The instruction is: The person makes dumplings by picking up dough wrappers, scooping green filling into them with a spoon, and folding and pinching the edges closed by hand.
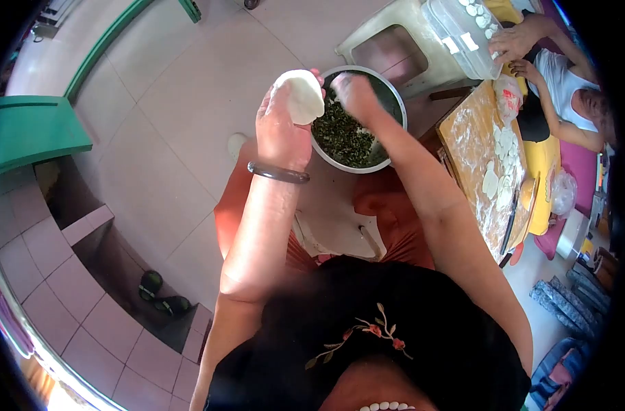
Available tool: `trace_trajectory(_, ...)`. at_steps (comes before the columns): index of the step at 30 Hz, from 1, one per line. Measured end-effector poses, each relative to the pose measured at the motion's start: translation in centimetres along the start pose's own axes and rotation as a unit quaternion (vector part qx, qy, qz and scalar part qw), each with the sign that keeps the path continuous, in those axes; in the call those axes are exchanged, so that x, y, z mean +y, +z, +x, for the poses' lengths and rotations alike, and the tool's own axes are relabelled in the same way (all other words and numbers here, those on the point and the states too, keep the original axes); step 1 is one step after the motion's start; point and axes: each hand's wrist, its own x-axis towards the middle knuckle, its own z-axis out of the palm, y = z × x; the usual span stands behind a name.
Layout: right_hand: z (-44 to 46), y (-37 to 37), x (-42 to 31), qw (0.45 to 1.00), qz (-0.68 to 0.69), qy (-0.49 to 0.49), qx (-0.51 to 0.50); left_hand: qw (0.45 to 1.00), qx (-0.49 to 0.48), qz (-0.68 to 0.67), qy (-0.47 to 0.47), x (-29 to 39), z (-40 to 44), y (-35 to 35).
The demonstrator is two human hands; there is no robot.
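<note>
Head view: left hand (279, 130) cups 1 pale dough round (301, 98), its edge overlapping the bowl's (356, 170) left rim in view; near-circular, no clear long axis. Right hand (358, 99), blurred, just right of the dough, nearer the chopped green filling (345, 137); can't tell whether fingers pinch anything.

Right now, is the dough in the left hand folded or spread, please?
Spread: the dough shows a broad, round face, no fold visible.

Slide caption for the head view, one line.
Left hand holds a dough circle; right hand over a bowl of chopped greens.
</note>
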Motion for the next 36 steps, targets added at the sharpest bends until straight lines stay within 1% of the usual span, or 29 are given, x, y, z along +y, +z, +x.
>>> trace_trajectory(1, -1.3, -0.3, -2.5, 0.996, 0.001, -0.013, -0.093, 1.0, -0.006, 0.006, 0.001, 0.2, 0.0, -0.1)
trace_trajectory(2, -3.4, 0.8, -2.6, 0.983, -0.041, -0.119, -0.131, 1.0, -0.007, 0.007, 0.008, 0.4, 0.0, -0.3)
trace_trajectory(3, -5.1, 1.7, -2.5, 0.956, -0.084, -0.224, -0.167, 1.0, -0.008, 0.006, 0.015, 0.6, 0.1, -0.5)
trace_trajectory(6, -8.0, -0.8, -3.0, 0.952, -0.077, -0.228, -0.188, 1.0, -0.003, 0.006, 0.017, 1.1, -0.2, -0.3)
trace_trajectory(9, -6.5, -2.5, -1.5, 0.989, 0.015, -0.145, -0.034, 1.0, 0.001, 0.005, 0.022, 1.2, -0.5, -0.6)
trace_trajectory(10, -5.6, -2.5, -0.8, 0.994, 0.104, -0.036, -0.001, 1.0, 0.001, 0.004, 0.027, 1.1, -0.4, -0.8)
trace_trajectory(11, -4.6, -2.4, -0.3, 0.978, 0.193, 0.073, 0.032, 1.0, 0.001, -0.002, 0.027, 1.1, -0.3, -0.9)
trace_trajectory(12, -3.6, -2.5, 0.3, 0.976, 0.19, 0.084, 0.058, 1.0, 0.001, -0.007, 0.027, 0.9, -0.3, -1.0)
trace_trajectory(13, -3.0, -1.6, 2.0, 0.981, 0.156, 0.019, 0.116, 1.0, 0.001, -0.012, 0.028, 0.9, -0.2, -1.1)
trace_trajectory(15, -2.5, 0.4, 4.1, 0.976, 0.172, 0.049, 0.124, 0.999, 0.007, -0.022, 0.029, 0.7, -0.3, -0.9)
trace_trajectory(16, -2.9, 1.0, 3.2, 0.966, 0.218, 0.066, 0.124, 0.999, 0.011, -0.026, 0.029, 0.8, -0.3, -0.8)
trace_trajectory(17, -3.5, 1.9, 2.2, 0.953, 0.259, 0.121, 0.106, 0.999, 0.013, -0.032, 0.033, 0.9, -0.1, -0.8)
trace_trajectory(19, -5.3, 2.4, 0.7, 0.985, 0.144, 0.019, 0.088, 0.998, 0.02, -0.046, 0.031, 0.6, 0.1, -0.9)
trace_trajectory(20, -6.1, 2.6, 0.2, 0.974, 0.206, 0.052, 0.077, 0.998, 0.033, -0.044, 0.027, 0.5, 0.1, -0.7)
trace_trajectory(22, -7.6, 2.9, -0.7, 0.936, 0.327, 0.117, 0.054, 0.999, 0.019, -0.029, 0.021, 0.2, 0.1, -0.4)
trace_trajectory(25, -8.6, 2.3, -1.1, 0.893, 0.405, 0.19, 0.054, 1.0, 0.004, 0.001, 0.014, 0.2, -0.2, -0.2)
trace_trajectory(26, -8.7, 2.6, -0.8, 0.876, 0.433, 0.2, 0.07, 1.0, 0.0, 0.011, 0.013, 0.3, -0.3, -0.2)
trace_trajectory(29, -8.6, 2.7, -0.5, 0.795, 0.52, 0.281, 0.139, 1.0, 0.005, 0.011, 0.021, 0.4, -0.2, -0.5)
trace_trajectory(30, -8.3, 2.9, -0.5, 0.76, 0.527, 0.338, 0.174, 1.0, 0.008, 0.003, 0.026, 0.4, -0.2, -0.6)
trace_trajectory(33, -8.1, 3.5, 0.6, 0.694, 0.575, 0.388, 0.192, 0.999, 0.018, -0.011, 0.034, 0.2, 0.0, -0.6)
trace_trajectory(36, -8.2, 4.3, -0.1, 0.7, 0.559, 0.389, 0.217, 0.999, 0.029, -0.008, 0.03, 0.1, 0.0, -0.4)
